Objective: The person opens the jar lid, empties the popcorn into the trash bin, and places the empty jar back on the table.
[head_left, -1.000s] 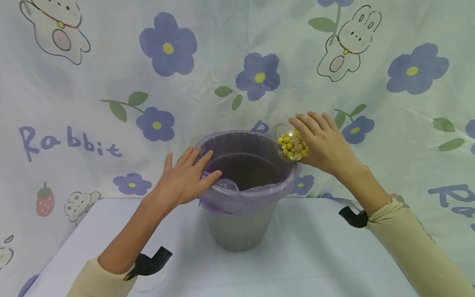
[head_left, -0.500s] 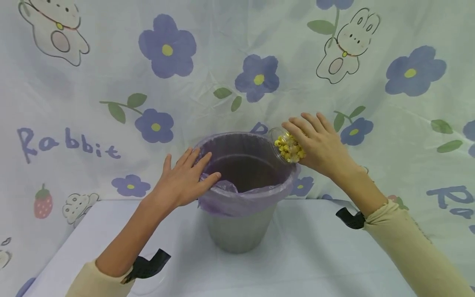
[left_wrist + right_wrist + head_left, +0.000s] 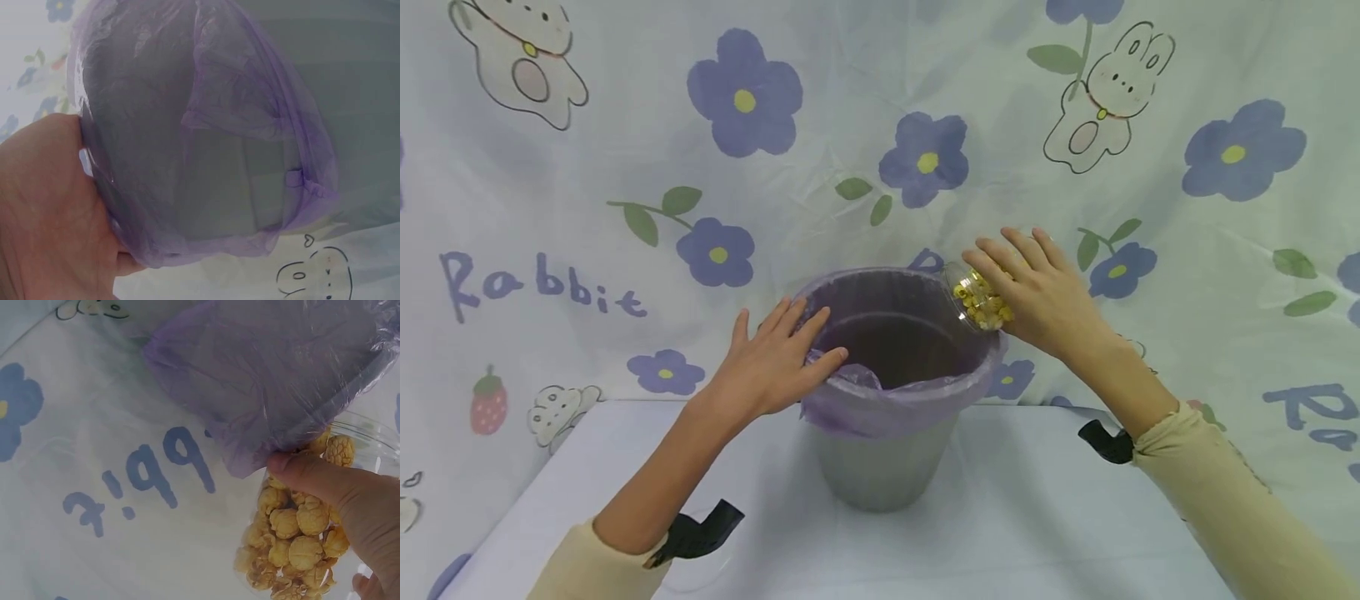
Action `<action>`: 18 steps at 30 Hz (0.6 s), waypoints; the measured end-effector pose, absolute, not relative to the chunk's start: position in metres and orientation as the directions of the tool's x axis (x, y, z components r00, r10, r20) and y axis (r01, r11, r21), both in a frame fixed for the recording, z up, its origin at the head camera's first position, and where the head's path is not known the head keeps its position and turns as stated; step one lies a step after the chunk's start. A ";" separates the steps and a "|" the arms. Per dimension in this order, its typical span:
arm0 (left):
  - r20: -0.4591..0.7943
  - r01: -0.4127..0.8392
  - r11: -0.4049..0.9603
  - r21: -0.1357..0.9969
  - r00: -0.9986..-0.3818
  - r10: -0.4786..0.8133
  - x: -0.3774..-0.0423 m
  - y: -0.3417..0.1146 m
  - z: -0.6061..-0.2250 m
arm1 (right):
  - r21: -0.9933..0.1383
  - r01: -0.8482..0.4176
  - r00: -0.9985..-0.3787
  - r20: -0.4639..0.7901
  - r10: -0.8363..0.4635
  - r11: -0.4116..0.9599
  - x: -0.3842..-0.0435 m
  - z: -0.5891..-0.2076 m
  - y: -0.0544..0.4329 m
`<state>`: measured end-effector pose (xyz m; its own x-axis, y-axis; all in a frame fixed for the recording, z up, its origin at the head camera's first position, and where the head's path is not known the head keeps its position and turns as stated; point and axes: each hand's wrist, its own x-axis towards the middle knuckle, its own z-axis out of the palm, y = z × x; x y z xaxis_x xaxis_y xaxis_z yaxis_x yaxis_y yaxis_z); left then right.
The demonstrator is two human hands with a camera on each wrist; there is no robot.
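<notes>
**Q:** what's each hand doing rn?

**A:** My left hand (image 3: 772, 360) is resting on the near-left rim of the bin (image 3: 883, 467), fingers (image 3: 808, 327) straight and a bit spread, lying flat on the purple bag (image 3: 880, 407) that's folded over the edge. Not curled round anything, just pressing the liner. Left wrist view shows my palm (image 3: 44, 212) right against the bag w/ the bin wall behind it.

**Q:** and the right?

**A:** My right hand (image 3: 1047, 293) is holding a clear cup (image 3: 966, 287) of yellow popcorn (image 3: 981, 307), fingers curled round it from above, thumb underneath. Cup's tipped on its side, mouth pointing left over the far-right rim of the bin, touching or v close to the bag, can't tell which. Popcorn is inside the cup. In the right wrist view my thumb (image 3: 312, 475) presses the cup wall just below the bag edge.

**Q:** where's the bin?

**A:** Upright, middle of the white counter (image 3: 1060, 533), right in front of the rabbit-and-flower cloth (image 3: 625, 150) backdrop.
</notes>
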<state>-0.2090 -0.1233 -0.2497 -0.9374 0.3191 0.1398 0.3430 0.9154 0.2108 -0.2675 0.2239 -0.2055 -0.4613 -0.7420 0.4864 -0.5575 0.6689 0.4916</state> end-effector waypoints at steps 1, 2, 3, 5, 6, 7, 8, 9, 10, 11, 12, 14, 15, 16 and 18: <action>0.139 0.344 0.915 0.212 -0.937 0.320 -0.209 -0.123 -0.250 | 0.500 -0.557 -0.458 0.481 -0.748 0.663 -0.268 -0.205 0.223; 0.138 0.345 0.914 0.214 -0.937 0.321 -0.209 -0.124 -0.250 | 0.507 -0.557 -0.455 0.477 -0.752 0.658 -0.267 -0.204 0.222; 0.138 0.346 0.913 0.215 -0.937 0.322 -0.210 -0.124 -0.249 | 0.511 -0.557 -0.454 0.472 -0.756 0.654 -0.267 -0.204 0.222; 0.133 0.345 0.912 0.220 -0.937 0.323 -0.210 -0.125 -0.249 | 0.518 -0.556 -0.455 0.464 -0.760 0.649 -0.268 -0.204 0.221; 0.131 0.345 0.912 0.222 -0.937 0.323 -0.210 -0.125 -0.249 | 0.522 -0.556 -0.456 0.459 -0.762 0.647 -0.268 -0.204 0.220; 0.129 0.344 0.912 0.222 -0.938 0.323 -0.210 -0.125 -0.249 | 0.524 -0.555 -0.459 0.454 -0.764 0.646 -0.267 -0.203 0.220; 0.128 0.344 0.913 0.220 -0.938 0.323 -0.210 -0.125 -0.249 | 0.526 -0.555 -0.462 0.449 -0.765 0.644 -0.267 -0.203 0.220; 0.127 0.343 0.914 0.218 -0.938 0.322 -0.210 -0.125 -0.248 | 0.527 -0.555 -0.466 0.444 -0.766 0.643 -0.267 -0.202 0.220; 0.126 0.343 0.914 0.216 -0.938 0.322 -0.211 -0.125 -0.248 | 0.532 -0.552 -0.469 0.439 -0.766 0.642 -0.267 -0.202 0.219; 0.127 0.344 0.914 0.214 -0.938 0.323 -0.211 -0.125 -0.248 | 0.536 -0.550 -0.472 0.434 -0.768 0.641 -0.267 -0.202 0.219; 0.125 0.343 0.915 0.213 -0.938 0.323 -0.211 -0.125 -0.248 | 0.538 -0.549 -0.475 0.429 -0.768 0.640 -0.267 -0.202 0.219; 0.124 0.345 0.914 0.213 -0.938 0.325 -0.211 -0.125 -0.248 | 0.545 -0.543 -0.480 0.422 -0.769 0.639 -0.266 -0.202 0.219; 0.124 0.345 0.914 0.214 -0.937 0.325 -0.211 -0.125 -0.248 | 0.546 -0.541 -0.483 0.420 -0.768 0.639 -0.266 -0.202 0.218; 0.123 0.346 0.913 0.216 -0.937 0.326 -0.211 -0.125 -0.248 | 0.551 -0.537 -0.485 0.418 -0.768 0.639 -0.266 -0.202 0.218; 0.122 0.348 0.911 0.219 -0.937 0.328 -0.211 -0.125 -0.247 | 0.555 -0.531 -0.492 0.413 -0.767 0.640 -0.266 -0.202 0.218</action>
<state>-0.2108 -0.1250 -0.2473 -0.9366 0.3284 0.1221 0.3482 0.9115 0.2190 -0.2659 0.2176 -0.2017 -0.4919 -0.7666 0.4128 -0.5315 0.6399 0.5551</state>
